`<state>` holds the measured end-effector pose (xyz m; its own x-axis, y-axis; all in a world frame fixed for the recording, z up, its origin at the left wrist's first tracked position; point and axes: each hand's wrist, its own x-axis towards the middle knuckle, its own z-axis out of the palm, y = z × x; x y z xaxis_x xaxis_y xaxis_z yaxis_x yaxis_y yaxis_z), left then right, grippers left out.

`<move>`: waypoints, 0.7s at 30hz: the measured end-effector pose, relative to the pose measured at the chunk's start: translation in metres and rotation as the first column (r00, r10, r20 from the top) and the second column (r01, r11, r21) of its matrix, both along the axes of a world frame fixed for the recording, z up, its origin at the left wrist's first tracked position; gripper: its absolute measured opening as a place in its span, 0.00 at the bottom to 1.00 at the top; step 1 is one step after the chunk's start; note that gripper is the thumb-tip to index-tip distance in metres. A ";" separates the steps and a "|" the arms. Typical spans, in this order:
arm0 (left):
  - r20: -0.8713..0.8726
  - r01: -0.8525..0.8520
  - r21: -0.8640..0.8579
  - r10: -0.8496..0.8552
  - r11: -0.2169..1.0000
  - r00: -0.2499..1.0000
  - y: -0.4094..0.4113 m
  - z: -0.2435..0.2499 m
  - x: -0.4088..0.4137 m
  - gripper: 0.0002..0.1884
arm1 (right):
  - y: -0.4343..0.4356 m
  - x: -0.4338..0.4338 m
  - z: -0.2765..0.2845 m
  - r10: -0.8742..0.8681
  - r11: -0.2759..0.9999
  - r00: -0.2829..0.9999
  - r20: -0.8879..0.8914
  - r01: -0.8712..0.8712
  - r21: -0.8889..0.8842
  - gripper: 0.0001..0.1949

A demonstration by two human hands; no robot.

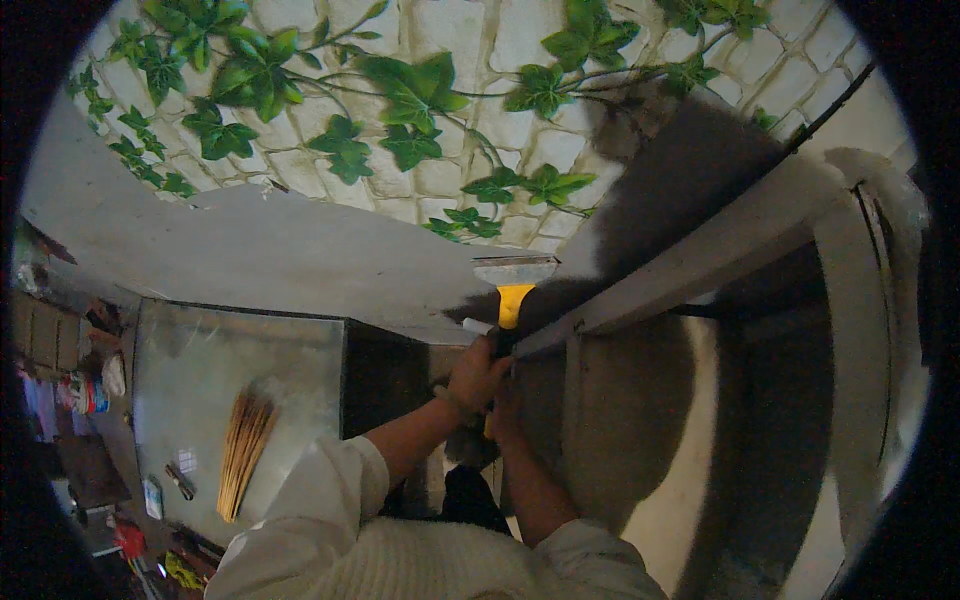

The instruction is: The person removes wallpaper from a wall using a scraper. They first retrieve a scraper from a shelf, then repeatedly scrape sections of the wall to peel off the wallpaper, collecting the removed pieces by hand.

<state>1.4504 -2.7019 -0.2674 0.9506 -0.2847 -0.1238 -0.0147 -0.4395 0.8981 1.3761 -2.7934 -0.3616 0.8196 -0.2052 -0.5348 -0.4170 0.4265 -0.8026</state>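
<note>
Both hands are on a long-handled scraper (516, 296) with a yellow neck and a wide metal blade. My left hand (474, 379) grips the black upper part of its handle, and my right hand (507, 411) is closed around it just below. The blade points up at a wall, close to the lower edge of wallpaper (420, 90) printed with white stones and green ivy. Bare grey wall (300, 251) shows below the paper's ragged edge. A white cylindrical thing (477, 326) juts out beside my left hand.
At left stands a glass-topped table (180, 360) bearing a bundle of broom bristles (247, 454), a small dark tool (180, 482) and a pale packet (153, 497). A thick frame (697, 270) runs along the right. Assorted household things crowd the far left.
</note>
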 end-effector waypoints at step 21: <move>0.040 -0.031 -0.036 0.033 0.999 0.999 -0.012 0.011 0.003 0.21 | 0.002 0.006 -0.012 -0.066 0.991 0.996 0.056 0.072 -0.114 0.19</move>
<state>1.4533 -2.7139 -0.2565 0.9634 -0.2575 -0.0749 -0.0382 -0.4083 0.9121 1.3824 -2.7917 -0.3735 0.8274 -0.3201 -0.4614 -0.3463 0.3561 -0.8679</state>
